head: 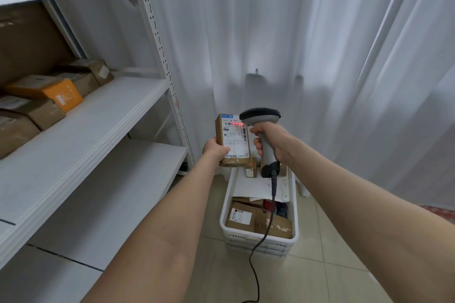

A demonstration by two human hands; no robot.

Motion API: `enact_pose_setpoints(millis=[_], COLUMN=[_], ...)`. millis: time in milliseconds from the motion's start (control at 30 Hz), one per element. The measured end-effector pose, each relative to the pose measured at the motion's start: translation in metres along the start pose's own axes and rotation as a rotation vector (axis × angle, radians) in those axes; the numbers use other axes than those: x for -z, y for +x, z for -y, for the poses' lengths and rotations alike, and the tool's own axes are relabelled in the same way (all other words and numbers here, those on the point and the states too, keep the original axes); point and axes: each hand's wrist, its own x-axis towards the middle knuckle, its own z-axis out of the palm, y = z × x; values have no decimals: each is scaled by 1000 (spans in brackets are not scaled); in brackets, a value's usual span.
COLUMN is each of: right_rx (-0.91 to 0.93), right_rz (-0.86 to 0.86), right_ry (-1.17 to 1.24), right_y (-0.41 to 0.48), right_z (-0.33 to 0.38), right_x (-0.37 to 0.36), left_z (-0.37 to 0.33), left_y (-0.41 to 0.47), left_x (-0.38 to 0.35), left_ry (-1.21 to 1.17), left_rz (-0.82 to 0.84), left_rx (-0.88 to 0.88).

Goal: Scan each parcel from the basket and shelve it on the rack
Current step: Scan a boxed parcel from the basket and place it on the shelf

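- My left hand (214, 149) grips a small brown cardboard parcel with a white printed shipping label (232, 140) by its lower left corner, holding it upright with the label facing me.
- My right hand (269, 139) is clenched round the handle of a grey and black handheld barcode scanner (261, 117), whose head is just beside the parcel's upper right edge.
- A red scan line falls across the barcode at the top of the label.
- The scanner's black cable (268, 225) hangs down to the beige tiled floor (320, 273).
- Below my hands, a white plastic basket (258, 237) sits on the floor, holding more brown cardboard parcels (242, 216) and white envelopes.
- To my left stands a white metal rack (98, 125); its middle shelf carries several brown boxes and an orange box (61, 94).
- White curtains (270, 32) hang behind the basket.
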Motion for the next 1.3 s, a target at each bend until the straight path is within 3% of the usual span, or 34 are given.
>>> enact_pose_setpoints(millis=[500, 767, 933, 1300], right_rx=[29, 50, 5, -61], right_rz=[92, 176, 210, 305], right_ry=[-61, 140, 328, 381], right_y=[6, 24, 49, 144], right_z=[15, 27, 39, 71], right_x=[-60, -109, -143, -198], left_z=[5, 0, -7, -52], left_y=[11, 22, 34, 96], left_x=[62, 116, 161, 220], left_ry=[-23, -108, -298, -532], left_rz=[-40, -110, -206, -478], left_rx=[-7, -20, -40, 11])
